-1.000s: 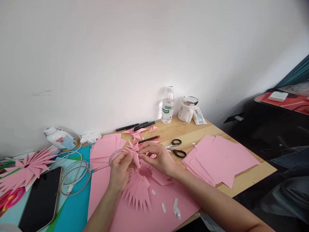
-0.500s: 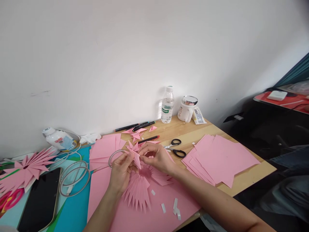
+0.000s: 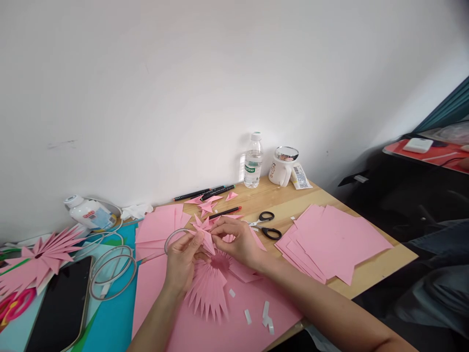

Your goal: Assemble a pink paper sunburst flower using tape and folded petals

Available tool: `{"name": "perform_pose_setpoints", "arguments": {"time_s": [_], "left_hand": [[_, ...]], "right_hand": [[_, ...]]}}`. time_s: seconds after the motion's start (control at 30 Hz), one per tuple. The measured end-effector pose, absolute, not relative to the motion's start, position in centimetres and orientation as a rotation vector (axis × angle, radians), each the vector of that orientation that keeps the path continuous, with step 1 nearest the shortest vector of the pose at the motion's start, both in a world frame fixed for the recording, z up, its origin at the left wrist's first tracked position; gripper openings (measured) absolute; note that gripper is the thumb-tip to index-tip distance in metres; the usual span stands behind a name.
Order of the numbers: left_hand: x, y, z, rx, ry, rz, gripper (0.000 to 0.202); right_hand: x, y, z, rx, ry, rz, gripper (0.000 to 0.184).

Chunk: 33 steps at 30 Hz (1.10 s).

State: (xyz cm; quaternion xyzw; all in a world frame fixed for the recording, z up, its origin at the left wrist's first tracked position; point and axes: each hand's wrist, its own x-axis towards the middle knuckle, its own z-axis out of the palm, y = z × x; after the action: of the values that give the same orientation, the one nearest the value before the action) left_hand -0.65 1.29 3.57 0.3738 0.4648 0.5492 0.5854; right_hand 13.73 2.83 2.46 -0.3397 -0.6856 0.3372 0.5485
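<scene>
Between my two hands is a small pink folded paper piece (image 3: 207, 240) with pointed tips. My left hand (image 3: 184, 255) pinches it between thumb and fingers from the left. Fingers of my right hand (image 3: 236, 242) are bent close together at its right edge; what lies between their tips is too small to make out. Under the hands, a pleated pink paper rosette (image 3: 210, 291) with pointed ends rests on a large pink sheet (image 3: 190, 332); the hands hide part of it. Several small white strips (image 3: 248, 317) lie on the sheet to its right.
Black-handled scissors (image 3: 270, 232) and pink paper squares (image 3: 326, 239) lie to the right. Black markers (image 3: 218, 193), a water bottle (image 3: 252, 161) and a white mug (image 3: 281, 168) are along the wall. At left are a phone (image 3: 60, 305), a coiled cable (image 3: 113, 274) and another rosette (image 3: 40, 254).
My right hand's fingers have shifted slightly at the edge of the folded paper. My left hand keeps its pinch, and the things on the table stay where they were.
</scene>
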Motion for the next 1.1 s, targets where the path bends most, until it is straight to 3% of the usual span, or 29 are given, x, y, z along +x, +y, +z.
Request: {"name": "perform_pose_setpoints", "arguments": {"time_s": [0.53,1.1], "left_hand": [[-1.02,1.55,3.35,0.830,1.099,1.202,0.032],[-1.06,1.63,3.21,0.805,1.101,1.216,0.032]], "right_hand": [[14.17,3.35,2.62,-0.777,-1.620,0.999,0.015],[14.19,3.36,2.33,-0.731,-1.652,1.004,0.015]]}}
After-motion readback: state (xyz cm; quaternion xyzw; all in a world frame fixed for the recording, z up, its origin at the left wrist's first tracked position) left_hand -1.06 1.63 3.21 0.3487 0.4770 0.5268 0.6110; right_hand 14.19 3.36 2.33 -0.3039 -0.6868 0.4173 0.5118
